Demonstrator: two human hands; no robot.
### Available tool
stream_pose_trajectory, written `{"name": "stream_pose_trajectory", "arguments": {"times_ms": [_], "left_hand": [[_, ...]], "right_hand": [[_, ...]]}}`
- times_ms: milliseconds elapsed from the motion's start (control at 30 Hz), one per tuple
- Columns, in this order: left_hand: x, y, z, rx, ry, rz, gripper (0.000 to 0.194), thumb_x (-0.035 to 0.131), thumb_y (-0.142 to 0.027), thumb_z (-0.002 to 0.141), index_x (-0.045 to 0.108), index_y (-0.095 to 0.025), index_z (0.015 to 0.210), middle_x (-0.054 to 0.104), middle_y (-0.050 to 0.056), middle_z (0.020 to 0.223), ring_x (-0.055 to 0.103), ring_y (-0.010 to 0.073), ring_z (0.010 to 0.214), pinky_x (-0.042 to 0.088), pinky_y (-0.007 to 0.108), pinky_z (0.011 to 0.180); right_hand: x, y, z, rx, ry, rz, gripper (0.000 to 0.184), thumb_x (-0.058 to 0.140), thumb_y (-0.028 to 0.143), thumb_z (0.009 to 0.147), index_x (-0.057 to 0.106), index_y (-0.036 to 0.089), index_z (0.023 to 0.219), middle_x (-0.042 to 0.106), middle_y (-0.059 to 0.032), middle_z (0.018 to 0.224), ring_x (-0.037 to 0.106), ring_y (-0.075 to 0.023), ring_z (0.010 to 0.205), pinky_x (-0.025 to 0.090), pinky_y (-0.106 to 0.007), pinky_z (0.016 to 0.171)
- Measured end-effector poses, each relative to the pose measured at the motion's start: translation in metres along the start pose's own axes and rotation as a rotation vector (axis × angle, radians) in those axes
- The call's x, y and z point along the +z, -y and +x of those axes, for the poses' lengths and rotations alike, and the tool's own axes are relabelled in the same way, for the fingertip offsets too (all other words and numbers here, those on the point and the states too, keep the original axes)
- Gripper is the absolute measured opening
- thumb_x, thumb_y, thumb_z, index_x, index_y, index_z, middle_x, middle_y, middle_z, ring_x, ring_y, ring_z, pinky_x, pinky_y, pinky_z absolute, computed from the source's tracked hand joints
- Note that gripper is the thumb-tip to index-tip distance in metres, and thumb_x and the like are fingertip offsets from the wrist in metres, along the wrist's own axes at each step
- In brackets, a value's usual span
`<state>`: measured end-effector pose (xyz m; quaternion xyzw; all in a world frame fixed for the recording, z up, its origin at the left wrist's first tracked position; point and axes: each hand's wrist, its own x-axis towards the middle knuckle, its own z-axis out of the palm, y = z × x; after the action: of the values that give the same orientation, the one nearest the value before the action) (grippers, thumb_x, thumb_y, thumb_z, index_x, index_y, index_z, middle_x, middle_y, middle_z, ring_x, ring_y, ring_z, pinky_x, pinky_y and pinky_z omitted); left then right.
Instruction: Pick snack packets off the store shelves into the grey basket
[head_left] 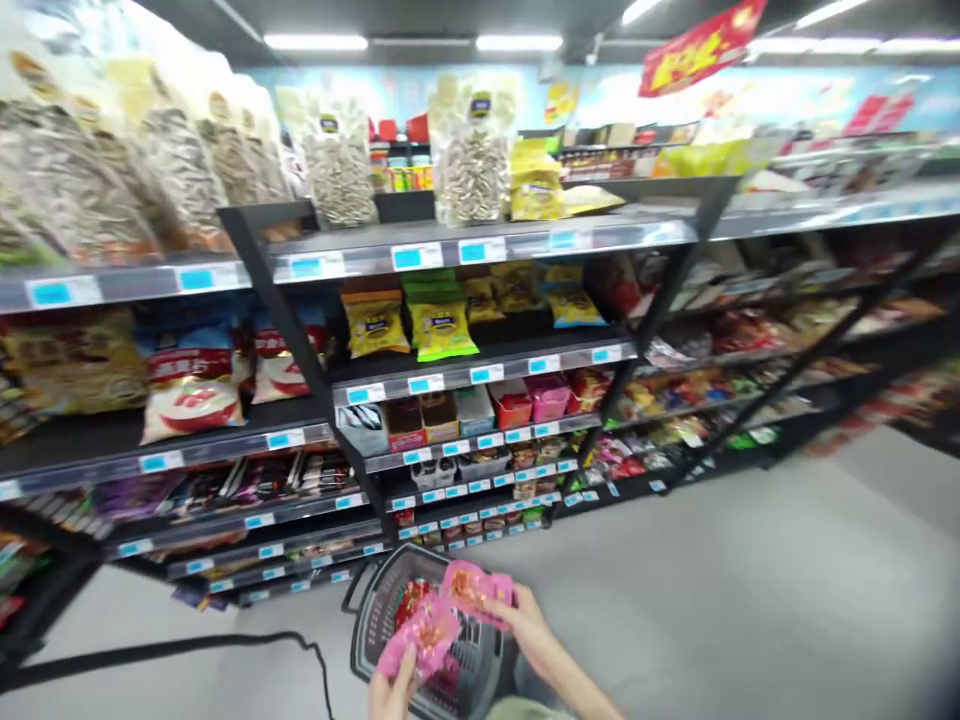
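Observation:
At the bottom of the head view my left hand point(391, 695) pinches a pink snack packet point(420, 638) by its lower edge. My right hand point(525, 625) grips a second pink packet point(474, 590) just to the right of the first. Both packets hover over a dark grey shopping basket point(375, 612) that stands on the floor. A red packet point(409, 600) lies inside the basket. Both hands have their fingers closed round the packets.
Black store shelves point(480, 372) full of snack bags run from left to far right. Bags of seeds point(341, 180) fill the top shelf. A black cable point(225, 645) crosses the grey floor at left. Open floor point(750, 580) lies to the right.

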<state>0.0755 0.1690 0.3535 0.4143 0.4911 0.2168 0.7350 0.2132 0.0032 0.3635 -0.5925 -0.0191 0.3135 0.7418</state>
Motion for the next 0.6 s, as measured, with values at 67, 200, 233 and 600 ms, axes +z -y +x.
{"name": "stream_pose_trajectory", "arguments": {"times_ms": [67,200,233,600], "left_hand": [[0.015,-0.01,-0.003,0.0,0.156,-0.015,0.061,0.09,-0.053,0.045,0.075,-0.02,0.093,0.077,0.012,0.101,0.068,0.0398,0.106,0.059,0.049,0.087],[0.046,-0.023,-0.017,-0.08,0.369,-0.182,0.056,0.091,-0.037,0.057,0.072,-0.018,0.106,0.073,0.014,0.115,0.066,0.0339,0.113,0.056,0.045,0.095],[0.051,-0.024,-0.022,-0.083,0.41,-0.224,0.055,0.09,-0.033,0.059,0.071,-0.019,0.109,0.071,0.013,0.12,0.064,0.0327,0.118,0.053,0.045,0.1],[0.023,-0.027,-0.045,0.017,0.382,-0.262,0.058,0.09,-0.035,0.062,0.067,-0.025,0.114,0.069,0.008,0.126,0.061,0.0303,0.122,0.049,0.049,0.105]], "right_hand": [[-0.012,0.019,-0.009,-0.024,-0.063,0.198,0.028,0.085,0.041,0.062,0.076,0.022,0.081,0.075,-0.0059,0.084,0.072,-0.029,0.086,0.055,-0.042,0.086],[-0.024,0.066,-0.015,-0.023,-0.191,0.465,0.033,0.088,0.033,0.063,0.074,0.016,0.087,0.075,-0.0086,0.087,0.071,-0.0216,0.071,0.058,-0.036,0.071],[-0.024,0.075,-0.015,-0.031,-0.204,0.489,0.035,0.087,0.032,0.064,0.074,0.015,0.091,0.075,-0.0085,0.088,0.07,-0.0198,0.069,0.057,-0.031,0.063],[0.031,0.079,-0.008,-0.04,-0.011,0.541,0.027,0.087,0.032,0.066,0.072,0.022,0.086,0.075,0.0006,0.083,0.067,-0.0152,0.071,0.053,-0.026,0.07]]}}
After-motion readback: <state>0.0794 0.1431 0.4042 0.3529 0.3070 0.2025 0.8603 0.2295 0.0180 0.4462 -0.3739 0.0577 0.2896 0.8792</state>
